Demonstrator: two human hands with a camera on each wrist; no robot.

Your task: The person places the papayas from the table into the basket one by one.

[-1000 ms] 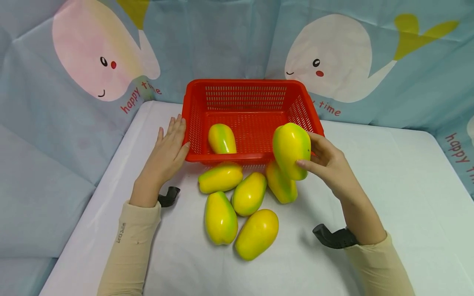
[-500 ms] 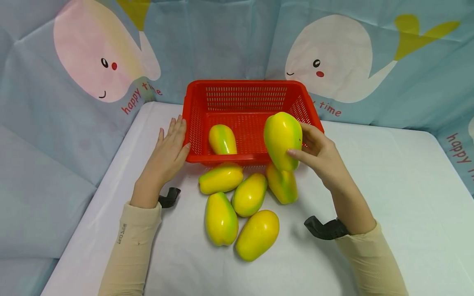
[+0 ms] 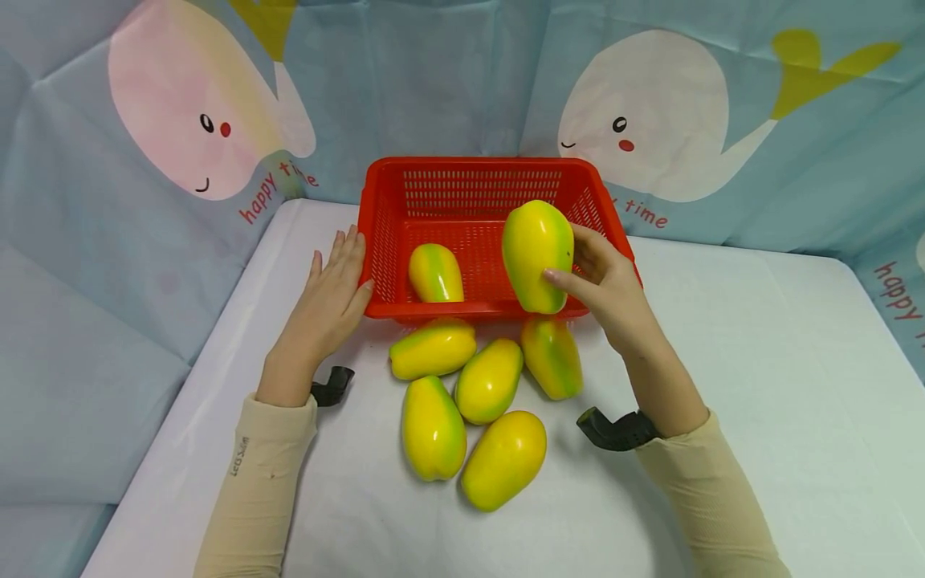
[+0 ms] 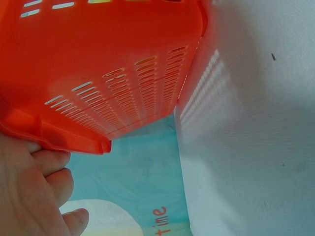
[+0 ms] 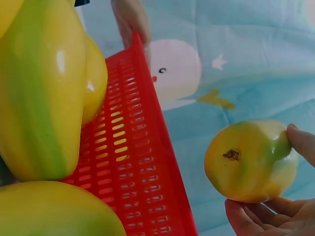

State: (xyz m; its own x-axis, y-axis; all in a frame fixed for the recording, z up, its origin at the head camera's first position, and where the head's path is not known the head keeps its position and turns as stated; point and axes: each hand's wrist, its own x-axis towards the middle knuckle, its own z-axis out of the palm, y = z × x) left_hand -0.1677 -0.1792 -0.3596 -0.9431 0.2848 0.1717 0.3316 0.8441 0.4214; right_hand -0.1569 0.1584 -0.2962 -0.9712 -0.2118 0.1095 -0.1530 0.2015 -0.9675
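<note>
with the right hand [image 3: 610, 293] clamped on a yellow-green fruit [image 3: 533, 253] and left hand [image 3: 325, 293] flat against the red basket [image 3: 462, 309], loading seems underway, likely needing lowering beneath the grip.

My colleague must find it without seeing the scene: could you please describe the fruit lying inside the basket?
On the white table stands a red slotted basket. Inside, near its front wall, toward the person's left hand, lies a yellow fruit with a green stripe. It alone lies inside: five fruits lie on the table, and the right hand holds another fruit.
</note>
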